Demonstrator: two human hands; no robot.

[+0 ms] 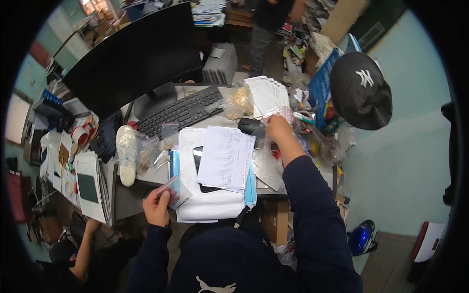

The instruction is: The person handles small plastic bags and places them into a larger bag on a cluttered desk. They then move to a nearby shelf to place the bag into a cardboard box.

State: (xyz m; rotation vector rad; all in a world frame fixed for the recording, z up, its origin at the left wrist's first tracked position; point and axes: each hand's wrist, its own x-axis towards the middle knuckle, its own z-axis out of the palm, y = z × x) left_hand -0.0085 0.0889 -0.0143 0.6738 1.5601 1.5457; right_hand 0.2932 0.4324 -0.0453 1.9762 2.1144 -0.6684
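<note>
My left hand (157, 207) is closed on a small see-through zip bag (181, 195) with a red edge, held by the near-left corner of a stack of papers. My right hand (279, 129) reaches over the right side of the desk, fingers bent together by a plastic bag with a pinkish-red strip (281, 112). What those fingers pinch, if anything, is too small to make out. Just left of them sits a black mouse (249, 126). Between my hands lies a printed sheet (225, 156) on top of a dark phone (198, 155), partly hidden, and more papers (205, 207).
A black monitor (137, 53) and keyboard (181, 113) stand behind the papers. A pale shoe insole (128, 156) and small bags lie left; fanned white slips (267, 95) lie beyond my right hand. A black cap (360, 90) hangs right. One person stands behind the desk; another is lower left.
</note>
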